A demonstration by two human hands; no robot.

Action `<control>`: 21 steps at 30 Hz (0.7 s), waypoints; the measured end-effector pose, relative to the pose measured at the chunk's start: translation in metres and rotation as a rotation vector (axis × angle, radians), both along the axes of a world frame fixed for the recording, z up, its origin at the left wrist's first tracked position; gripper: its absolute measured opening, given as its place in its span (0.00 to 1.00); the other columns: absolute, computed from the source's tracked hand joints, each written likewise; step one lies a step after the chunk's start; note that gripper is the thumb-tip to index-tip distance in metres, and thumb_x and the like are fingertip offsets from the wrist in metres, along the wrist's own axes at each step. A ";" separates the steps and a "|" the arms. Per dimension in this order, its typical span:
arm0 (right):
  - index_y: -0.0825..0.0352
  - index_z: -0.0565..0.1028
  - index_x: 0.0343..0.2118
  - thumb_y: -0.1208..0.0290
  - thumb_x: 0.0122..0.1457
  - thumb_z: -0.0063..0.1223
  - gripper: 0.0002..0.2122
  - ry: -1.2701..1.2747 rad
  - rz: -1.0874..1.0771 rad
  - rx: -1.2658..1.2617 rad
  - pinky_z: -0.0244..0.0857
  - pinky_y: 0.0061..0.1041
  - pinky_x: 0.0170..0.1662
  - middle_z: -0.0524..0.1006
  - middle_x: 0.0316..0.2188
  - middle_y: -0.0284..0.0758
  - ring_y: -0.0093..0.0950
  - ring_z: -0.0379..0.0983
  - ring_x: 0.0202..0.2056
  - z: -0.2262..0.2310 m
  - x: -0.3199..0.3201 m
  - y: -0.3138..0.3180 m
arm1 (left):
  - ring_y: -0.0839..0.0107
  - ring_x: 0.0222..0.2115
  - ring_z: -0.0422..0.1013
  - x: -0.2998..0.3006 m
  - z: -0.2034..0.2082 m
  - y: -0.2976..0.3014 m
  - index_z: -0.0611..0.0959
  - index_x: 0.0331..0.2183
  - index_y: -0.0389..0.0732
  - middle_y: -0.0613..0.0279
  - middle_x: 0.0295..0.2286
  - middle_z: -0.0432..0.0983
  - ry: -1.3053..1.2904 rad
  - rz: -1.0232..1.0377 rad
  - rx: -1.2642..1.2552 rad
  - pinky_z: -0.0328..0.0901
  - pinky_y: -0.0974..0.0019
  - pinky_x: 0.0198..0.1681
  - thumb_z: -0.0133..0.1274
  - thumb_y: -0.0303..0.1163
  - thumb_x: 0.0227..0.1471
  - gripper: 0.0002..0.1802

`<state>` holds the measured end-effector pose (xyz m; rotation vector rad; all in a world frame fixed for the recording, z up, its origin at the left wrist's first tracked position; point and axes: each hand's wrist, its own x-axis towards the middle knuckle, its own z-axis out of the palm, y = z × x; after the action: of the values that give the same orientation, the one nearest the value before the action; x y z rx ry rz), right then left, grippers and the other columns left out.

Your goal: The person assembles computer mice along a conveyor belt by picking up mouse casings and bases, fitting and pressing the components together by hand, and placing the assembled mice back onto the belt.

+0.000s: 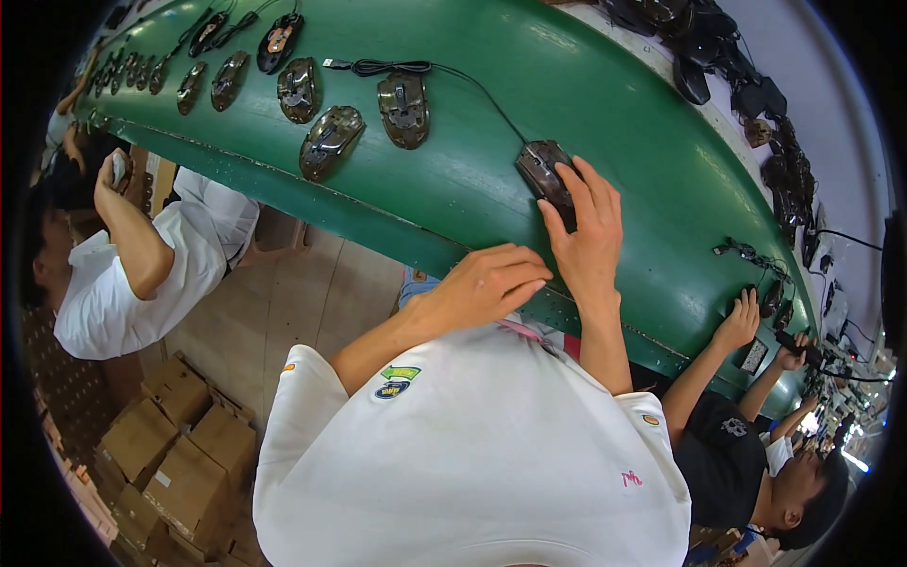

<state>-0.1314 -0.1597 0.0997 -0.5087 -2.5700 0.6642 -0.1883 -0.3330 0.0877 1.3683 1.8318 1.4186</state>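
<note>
Showing, in the head view, a dark corded mouse (540, 170) lying on the green desk (661, 189), right of centre and near the close edge. Lies at a slant, with a thin cord (482, 90) leaving the far end and running up leftward to a bundled coil (390, 67) and a metal-tipped plug (333, 63). Held from above by the right grip (588, 222), with thumb at the left flank, fingers at the right, and a spread about as wide as the body. Curled loosely at the desk edge, near the right wrist, in the case of the left grip (487, 288); cannot tell of anything inside, with the palm hidden. Well to the left, see loose smoky-brown mouse shells (404, 111) set out on the same desk.

Should handle as light and stiff, judging by the hard plastic look, and probably a little slippery from the glossy finish. Likely to scratch, or to crack if dropped or squeezed hard. Best taken across both flanks, thumb opposite fingers, with gentle, even pressure. Better kept clear of the cord's exit, a likely weak spot. Expect a soft, springy cord, able to drag the far end around if pulled taut.
</note>
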 end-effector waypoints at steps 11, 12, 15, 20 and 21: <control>0.66 0.78 0.56 0.78 0.50 0.68 0.27 0.021 0.043 -0.498 0.68 0.32 0.61 0.77 0.60 0.40 0.38 0.75 0.57 0.032 0.023 -0.009 | 0.68 0.51 0.73 -0.019 0.004 0.003 0.76 0.61 0.36 0.57 0.54 0.76 -0.839 0.466 0.179 0.68 0.69 0.55 0.57 0.20 0.58 0.29; 0.66 0.78 0.56 0.79 0.50 0.68 0.27 0.032 0.058 -0.535 0.68 0.33 0.61 0.77 0.60 0.40 0.39 0.74 0.58 0.039 0.028 -0.014 | 0.68 0.52 0.72 -0.022 0.008 0.002 0.73 0.63 0.36 0.57 0.56 0.75 -0.890 0.388 0.200 0.67 0.67 0.57 0.58 0.20 0.57 0.32; 0.68 0.78 0.56 0.80 0.48 0.68 0.28 0.062 0.123 -0.638 0.66 0.36 0.63 0.77 0.60 0.42 0.40 0.74 0.59 0.053 0.038 -0.025 | 0.66 0.56 0.70 -0.027 0.015 -0.002 0.65 0.69 0.36 0.55 0.59 0.71 -1.039 0.164 0.281 0.64 0.64 0.63 0.60 0.18 0.55 0.42; 0.68 0.79 0.55 0.79 0.46 0.70 0.28 0.114 0.153 -0.607 0.66 0.40 0.63 0.77 0.60 0.46 0.43 0.74 0.59 0.074 0.048 -0.028 | 0.66 0.57 0.69 -0.024 0.032 -0.007 0.65 0.69 0.36 0.54 0.61 0.70 -1.005 0.093 0.315 0.61 0.61 0.66 0.63 0.16 0.51 0.46; 0.68 0.79 0.55 0.79 0.46 0.70 0.28 0.112 0.150 -0.609 0.66 0.40 0.63 0.77 0.60 0.46 0.43 0.74 0.59 0.077 0.049 -0.028 | 0.66 0.57 0.69 -0.025 0.033 -0.008 0.65 0.69 0.36 0.54 0.61 0.70 -1.008 0.092 0.312 0.61 0.61 0.66 0.63 0.16 0.51 0.46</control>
<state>-0.0822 -0.1880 0.1764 -0.4458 -2.2863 1.4980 -0.2129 -0.3406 0.1211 0.4638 1.0310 1.9851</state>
